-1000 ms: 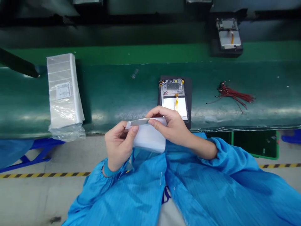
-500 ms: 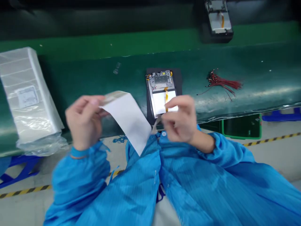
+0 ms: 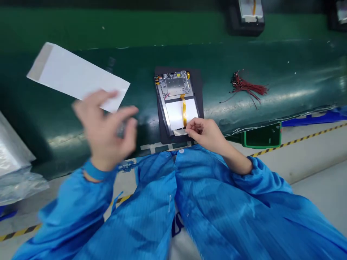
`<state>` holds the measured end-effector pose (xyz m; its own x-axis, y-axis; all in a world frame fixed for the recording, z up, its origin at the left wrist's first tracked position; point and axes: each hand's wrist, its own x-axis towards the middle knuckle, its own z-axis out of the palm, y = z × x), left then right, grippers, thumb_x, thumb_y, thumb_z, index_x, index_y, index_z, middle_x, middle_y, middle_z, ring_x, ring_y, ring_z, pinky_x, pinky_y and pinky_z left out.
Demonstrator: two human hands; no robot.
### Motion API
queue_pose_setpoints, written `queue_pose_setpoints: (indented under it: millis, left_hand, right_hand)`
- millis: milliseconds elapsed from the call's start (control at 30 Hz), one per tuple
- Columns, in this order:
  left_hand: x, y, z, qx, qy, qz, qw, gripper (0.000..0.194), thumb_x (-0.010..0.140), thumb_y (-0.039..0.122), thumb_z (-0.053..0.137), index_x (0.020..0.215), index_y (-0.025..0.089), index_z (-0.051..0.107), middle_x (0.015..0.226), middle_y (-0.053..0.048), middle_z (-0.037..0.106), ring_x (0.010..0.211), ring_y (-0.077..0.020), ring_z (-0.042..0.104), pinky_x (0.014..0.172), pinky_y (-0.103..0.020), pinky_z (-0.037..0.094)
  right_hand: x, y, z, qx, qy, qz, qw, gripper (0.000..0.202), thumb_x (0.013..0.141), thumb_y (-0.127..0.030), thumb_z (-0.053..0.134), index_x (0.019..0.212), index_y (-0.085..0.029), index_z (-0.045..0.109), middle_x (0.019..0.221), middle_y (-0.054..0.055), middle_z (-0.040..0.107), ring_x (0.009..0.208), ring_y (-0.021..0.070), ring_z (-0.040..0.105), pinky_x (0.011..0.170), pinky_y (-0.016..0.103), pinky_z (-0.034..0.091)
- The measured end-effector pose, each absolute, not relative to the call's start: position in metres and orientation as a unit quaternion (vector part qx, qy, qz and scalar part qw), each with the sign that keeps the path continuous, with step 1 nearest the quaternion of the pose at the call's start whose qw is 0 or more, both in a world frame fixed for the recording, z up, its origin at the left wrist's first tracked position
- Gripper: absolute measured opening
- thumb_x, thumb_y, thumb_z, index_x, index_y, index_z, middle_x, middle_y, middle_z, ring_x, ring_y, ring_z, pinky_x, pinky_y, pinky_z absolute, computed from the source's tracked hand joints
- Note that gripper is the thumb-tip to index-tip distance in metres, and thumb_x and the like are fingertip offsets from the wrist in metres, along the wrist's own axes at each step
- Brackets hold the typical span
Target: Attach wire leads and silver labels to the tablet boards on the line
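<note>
An opened electronic device [image 3: 176, 104] with a circuit board, a silver-white block and an amber ribbon lies on a black pad [image 3: 199, 90]. My right hand [image 3: 204, 133] pinches a small pale strip [image 3: 180, 132] at the device's lower edge. My left hand [image 3: 107, 126], blurred by motion, has its fingers apart and nothing in them. Its fingertips are above the near end of a long white sheet [image 3: 78, 74] with a beige band at its left end, which lies on the green bench.
Red wires [image 3: 248, 86] lie bundled on the green bench [image 3: 141, 59], right of the device. Plastic-wrapped material [image 3: 13, 151] rests at the left edge. Another device [image 3: 251, 16] sits at the top right. A green bin [image 3: 262, 136] stands below the bench edge.
The white sheet has left my left hand and now lies on the bench at the left; that hand has opened. My right hand has moved down with the strip to the device's lower edge.
</note>
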<state>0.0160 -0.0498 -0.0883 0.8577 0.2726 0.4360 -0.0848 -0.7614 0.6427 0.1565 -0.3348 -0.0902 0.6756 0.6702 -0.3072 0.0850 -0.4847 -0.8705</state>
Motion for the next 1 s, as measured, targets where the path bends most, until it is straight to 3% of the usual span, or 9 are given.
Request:
queue_pose_setpoints:
  millis: [100,167,300,633,1000]
  left_hand:
    - [0.008,-0.108,-0.111,0.932,-0.089,0.261,0.234,0.043,0.089,0.019,0.073,0.131,0.029,0.071,0.154,-0.010,0.055,0.146,-0.0403,0.044,0.116,-0.064,0.042]
    - [0.004,-0.127,-0.125,0.937,-0.107,0.237,0.234,0.053,0.089,0.016,0.071,0.141,0.028,0.065,0.156,-0.013,0.054,0.148,-0.0398,0.042,0.114,-0.060,0.045]
    - [0.003,-0.137,-0.138,0.943,-0.114,0.213,0.229,0.056,0.091,0.019,0.070,0.147,0.025,0.062,0.154,-0.018,0.056,0.147,-0.0411,0.042,0.113,-0.059,0.045]
    - [0.011,-0.139,-0.138,0.943,-0.108,0.209,0.234,0.055,0.093,0.025,0.068,0.147,0.029,0.061,0.151,-0.015,0.059,0.144,-0.0395,0.047,0.111,-0.057,0.045]
    - [0.017,-0.136,-0.137,0.939,-0.119,0.206,0.247,0.051,0.093,0.029,0.068,0.143,0.023,0.063,0.148,-0.018,0.061,0.142,-0.0409,0.048,0.110,-0.059,0.045]
  right_hand:
    - [0.160,-0.334,-0.087,-0.801,-0.247,0.324,0.439,0.012,0.087,-0.028,0.066,0.084,-0.017,0.067,0.070,-0.001,0.066,0.062,0.0106,0.056,0.062,0.027,0.043]
    - [0.162,-0.333,-0.085,-0.802,-0.255,0.322,0.434,0.010,0.086,-0.026,0.066,0.083,-0.017,0.067,0.069,-0.001,0.065,0.061,0.0099,0.054,0.062,0.026,0.043]
    - [0.164,-0.331,-0.081,-0.800,-0.260,0.331,0.427,0.009,0.085,-0.023,0.064,0.080,-0.016,0.066,0.066,-0.003,0.062,0.059,0.0089,0.053,0.062,0.026,0.042]
    - [0.166,-0.327,-0.080,-0.805,-0.255,0.339,0.415,0.006,0.082,-0.018,0.062,0.077,-0.017,0.064,0.063,-0.004,0.061,0.058,0.0089,0.052,0.062,0.025,0.041]
    - [0.164,-0.325,-0.080,-0.825,-0.267,0.317,0.385,0.006,0.079,-0.013,0.062,0.076,-0.018,0.064,0.063,-0.004,0.061,0.059,0.0096,0.052,0.065,0.026,0.041]
